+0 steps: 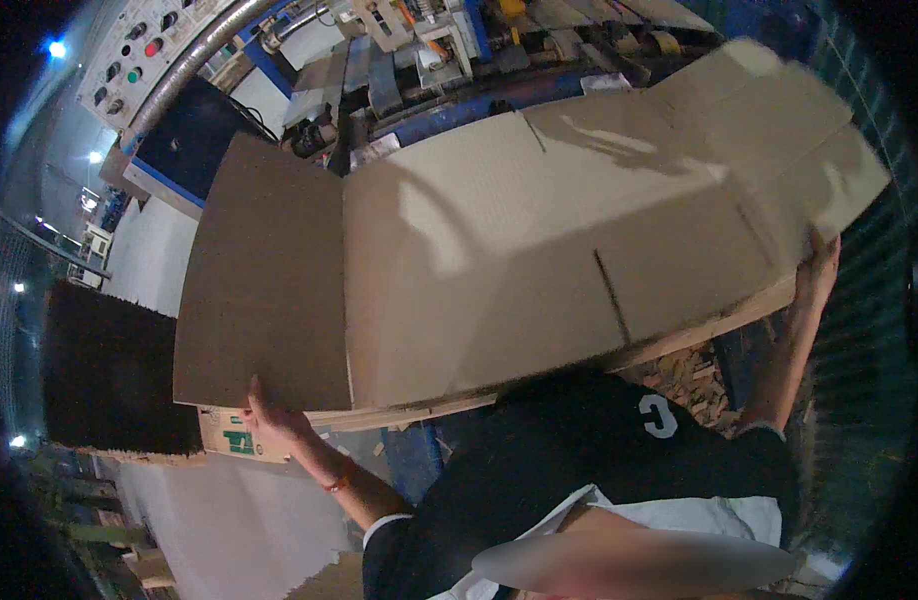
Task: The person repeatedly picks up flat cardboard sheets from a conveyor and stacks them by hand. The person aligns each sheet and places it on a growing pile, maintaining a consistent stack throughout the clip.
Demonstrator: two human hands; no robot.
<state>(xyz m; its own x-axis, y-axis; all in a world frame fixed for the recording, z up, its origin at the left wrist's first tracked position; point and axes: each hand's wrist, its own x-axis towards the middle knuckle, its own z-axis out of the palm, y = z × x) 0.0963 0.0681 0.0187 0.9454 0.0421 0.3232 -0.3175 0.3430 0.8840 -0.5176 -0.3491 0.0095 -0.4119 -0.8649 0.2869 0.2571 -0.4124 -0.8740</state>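
A long cardboard sheet (479,260) with crease lines and flaps lies spread in front of me, across a stack of more cardboard whose edges show beneath. Its left panel (264,280) is darker and bends at a crease. My left hand (271,418) pinches the near edge of that panel, thumb on top and the other fingers partly hidden below. At the far right, my right hand (822,262) is closed on the sheet's edge beside the end flaps (779,130); most of its fingers are hidden.
A machine with metal rollers and blue beams (449,120) stands beyond the sheet. A control panel (144,60) with buttons is at the upper left. A dark stack of board (109,370) sits at left; cardboard scraps (694,380) lie below the sheet.
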